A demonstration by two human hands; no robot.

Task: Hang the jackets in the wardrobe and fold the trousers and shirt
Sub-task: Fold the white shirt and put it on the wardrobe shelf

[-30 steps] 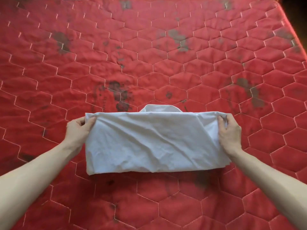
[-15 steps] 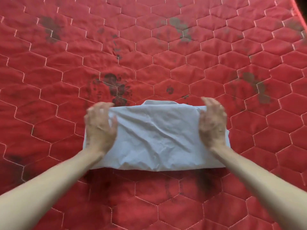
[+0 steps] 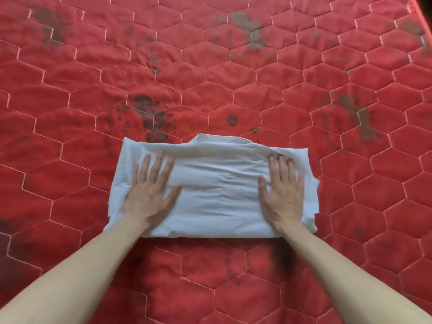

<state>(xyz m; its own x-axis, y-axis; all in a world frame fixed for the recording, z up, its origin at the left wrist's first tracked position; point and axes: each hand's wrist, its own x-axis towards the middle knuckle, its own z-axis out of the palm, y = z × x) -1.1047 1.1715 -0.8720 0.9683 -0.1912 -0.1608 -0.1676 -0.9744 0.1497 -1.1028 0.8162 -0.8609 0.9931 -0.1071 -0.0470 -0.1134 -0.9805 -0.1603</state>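
The shirt (image 3: 217, 190) lies folded into a wide rectangle on the mattress (image 3: 233, 66), near the person's edge of it; all positions below are given relative to the shirt.

Left hand (image 3: 149, 190): rests flat on the shirt's left third, fingers straight and spread, gripping nothing. Its palm sits just inside the left edge.

Centre: the collar (image 3: 222, 139) projects past the shirt's far edge. Shallow creases cross the middle panel between the hands.

Right hand (image 3: 284, 190): rests flat on the right third, fingers straight and close together, gripping nothing. Layered edges show just beyond it at the right side.

Step in hand, as judged: pressing the fold flat. To do it well, sweep both palms outward from the centre with even pressure, push trapped air toward the open edges, and square up the uneven left and right margins.

Materials: the shirt is thin, white, soft woven cloth that wrinkles readily. The mattress is red quilted fabric, stitched in pale hexagons, padded, with dark blotches beyond the collar.
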